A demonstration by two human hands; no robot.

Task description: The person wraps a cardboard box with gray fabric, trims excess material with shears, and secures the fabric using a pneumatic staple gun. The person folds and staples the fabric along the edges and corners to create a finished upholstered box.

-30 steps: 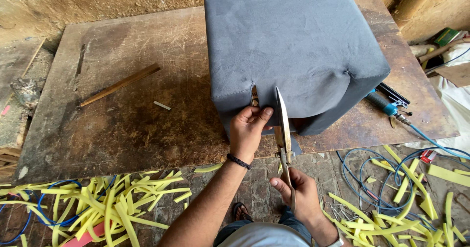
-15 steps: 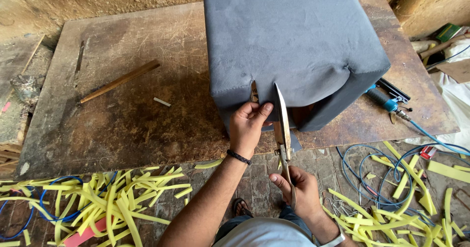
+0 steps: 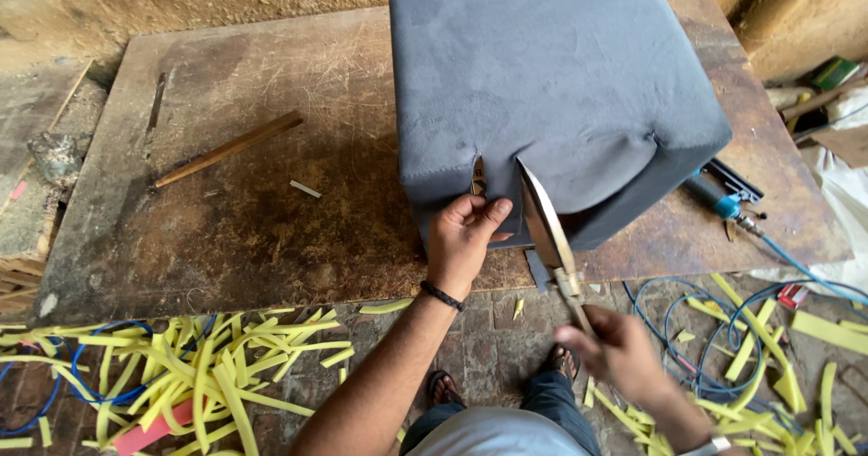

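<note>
Head view: grey upholstered cushion [image 3: 551,85], fabric flap pinched by left hand [image 3: 461,239]; right hand [image 3: 619,352] fingers clamp scissors [image 3: 547,230].

A grey fabric-covered cushion block [image 3: 551,85] is sitting on the worn wooden board [image 3: 253,221], reaching its near edge, a slit showing in its near face. Large metal shears [image 3: 547,225] are pointing blades-up into that fabric at the near edge.

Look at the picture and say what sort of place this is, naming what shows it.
Probably an upholstery workshop: a grey fabric-covered block on a worn wooden worktable, large shears cutting its cover, and yellow offcut strips on the floor.
</note>
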